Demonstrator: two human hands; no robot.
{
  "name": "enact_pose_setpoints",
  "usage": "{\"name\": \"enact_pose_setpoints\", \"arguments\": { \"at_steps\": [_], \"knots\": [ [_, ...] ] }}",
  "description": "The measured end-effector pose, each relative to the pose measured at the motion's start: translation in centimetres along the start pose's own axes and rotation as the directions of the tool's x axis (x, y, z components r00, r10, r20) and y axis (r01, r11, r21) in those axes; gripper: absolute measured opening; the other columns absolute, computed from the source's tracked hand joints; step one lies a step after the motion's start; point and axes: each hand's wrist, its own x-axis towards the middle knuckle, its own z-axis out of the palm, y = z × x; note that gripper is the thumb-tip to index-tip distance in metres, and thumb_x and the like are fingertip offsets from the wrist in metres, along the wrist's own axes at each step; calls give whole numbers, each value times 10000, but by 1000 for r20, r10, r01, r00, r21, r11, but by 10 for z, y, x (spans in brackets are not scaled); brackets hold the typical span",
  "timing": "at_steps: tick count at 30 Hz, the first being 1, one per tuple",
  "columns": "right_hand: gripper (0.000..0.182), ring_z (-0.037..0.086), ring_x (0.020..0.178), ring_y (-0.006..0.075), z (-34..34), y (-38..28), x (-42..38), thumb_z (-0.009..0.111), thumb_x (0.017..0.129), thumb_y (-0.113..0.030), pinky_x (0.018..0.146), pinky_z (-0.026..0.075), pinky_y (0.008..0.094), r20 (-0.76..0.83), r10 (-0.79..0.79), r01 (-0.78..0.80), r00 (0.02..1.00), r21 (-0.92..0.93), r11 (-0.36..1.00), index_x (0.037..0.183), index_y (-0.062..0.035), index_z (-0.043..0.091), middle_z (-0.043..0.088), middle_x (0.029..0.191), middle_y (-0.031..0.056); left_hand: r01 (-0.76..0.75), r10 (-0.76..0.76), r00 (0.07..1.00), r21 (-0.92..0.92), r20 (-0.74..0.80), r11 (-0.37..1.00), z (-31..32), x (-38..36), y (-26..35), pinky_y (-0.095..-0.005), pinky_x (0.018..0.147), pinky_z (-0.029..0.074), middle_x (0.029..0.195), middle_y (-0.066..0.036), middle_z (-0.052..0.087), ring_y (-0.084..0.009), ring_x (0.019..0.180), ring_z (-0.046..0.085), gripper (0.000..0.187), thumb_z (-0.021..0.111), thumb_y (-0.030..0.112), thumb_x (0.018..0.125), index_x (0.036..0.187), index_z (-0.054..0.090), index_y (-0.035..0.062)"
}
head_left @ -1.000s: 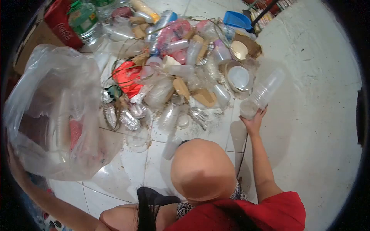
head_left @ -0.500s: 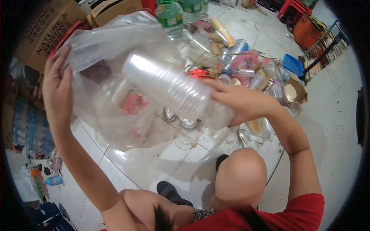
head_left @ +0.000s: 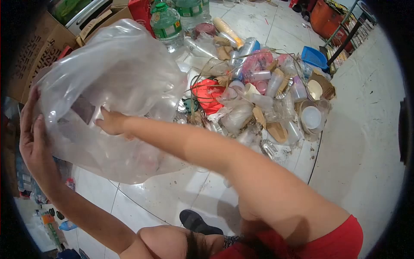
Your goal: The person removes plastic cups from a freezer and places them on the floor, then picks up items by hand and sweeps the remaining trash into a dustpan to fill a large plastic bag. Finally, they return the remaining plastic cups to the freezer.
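Observation:
My left hand (head_left: 35, 136) grips the rim of a large clear plastic bag (head_left: 125, 56) at the left, holding its mouth open. My right hand (head_left: 111, 121) is inside the mouth of the bag, its fingers closed round something whitish that I cannot make out. Behind the film, reddish and pale items show faintly. To the right of the bag, a red plastic piece (head_left: 208, 96) lies among a heap of clear cups, crumpled plastic (head_left: 237, 115) and brown cardboard pieces (head_left: 277, 132) on the tiled floor.
Green-capped water bottles (head_left: 166, 26) stand behind the bag. Cardboard boxes (head_left: 43, 56) are at the upper left. A blue dustpan (head_left: 315, 57) and an orange container (head_left: 325, 19) are at the upper right. My dark shoe (head_left: 198, 222) is below.
My right hand has carried the stack of clear cups left into the bag, where the stack no longer shows plainly. My left hand and the bag rim have shifted left and down in view.

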Motion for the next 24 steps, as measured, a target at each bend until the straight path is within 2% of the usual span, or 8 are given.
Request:
{"name": "enact_pose_setpoints", "arguments": {
  "at_steps": [4, 6, 9, 12, 15, 17, 20, 24],
  "knots": [
    [510, 441, 999, 168, -88, 21, -84, 429, 798, -349, 801, 373, 269, 604, -103, -84, 790, 274, 958, 1161, 0, 348, 466, 1076, 128, 144, -135, 984, 70, -117, 987, 3, -3, -37, -293, 887, 319, 1106, -87, 454, -168, 1009, 434, 322, 473, 131, 777, 1091, 471, 56],
    [496, 386, 1065, 159, -142, 49, -138, 490, 785, -260, 853, 338, 277, 507, -172, 55, 845, 237, 970, 1193, -34, 322, 417, 1151, 94, 145, -130, 983, 112, -128, 983, 5, -3, -56, -288, 886, 317, 1105, -86, 451, -169, 1018, 426, 331, 497, 131, 770, 1092, 470, 58],
    [534, 438, 992, 181, -222, 121, -213, 529, 743, -268, 798, 360, 285, 62, 349, -354, 935, 195, 915, 1199, -81, 325, 395, 1161, 110, 79, -54, 992, 231, -112, 970, 8, -4, -82, -282, 881, 310, 1111, -81, 440, -171, 1032, 411, 360, 533, 139, 756, 1099, 462, 57],
    [465, 454, 927, 137, -279, 216, -276, 492, 744, -290, 720, 375, 320, -564, 659, -595, 498, 331, 732, 1171, -159, 361, 438, 1113, 22, 70, -40, 993, 294, -107, 953, 23, -3, -91, -284, 871, 307, 1123, -85, 420, -185, 1033, 410, 361, 510, 126, 767, 1116, 446, 63],
    [501, 453, 956, 179, -317, 258, -302, 533, 711, -300, 750, 376, 359, -627, 680, -619, 379, 374, 691, 1159, -142, 372, 433, 1126, 53, 64, -44, 997, 369, -62, 927, 47, -5, -76, -314, 879, 309, 1130, -98, 415, -203, 1054, 388, 384, 503, 136, 772, 1146, 421, 100],
    [565, 437, 1003, 265, -349, 305, -294, 606, 641, -307, 802, 366, 357, -797, 85, -707, 598, -475, 524, 1114, -68, 409, 420, 1130, 137, 35, -25, 999, 401, -32, 915, 63, -6, -64, -318, 881, 311, 1121, -96, 411, -208, 1044, 397, 382, 490, 113, 772, 1148, 420, 113],
    [644, 410, 1030, 303, -376, 342, -263, 652, 561, -353, 831, 324, 435, -686, -30, -548, 727, -606, 576, 1109, -105, 423, 405, 1141, 150, -6, -9, 999, 437, 32, 900, 72, -7, -48, -335, 885, 317, 1115, -97, 403, -222, 1035, 404, 391, 476, 92, 771, 1154, 412, 137],
    [679, 471, 939, 305, -349, 307, -254, 713, 455, -299, 778, 379, 356, -679, 403, -781, 614, -597, 184, 1062, -123, 464, 484, 1034, 154, -12, -27, 997, 515, 68, 857, 69, -5, -43, -356, 881, 332, 1127, -101, 388, -236, 1036, 401, 404, 478, 104, 769, 1161, 403, 163]
  ]
}}
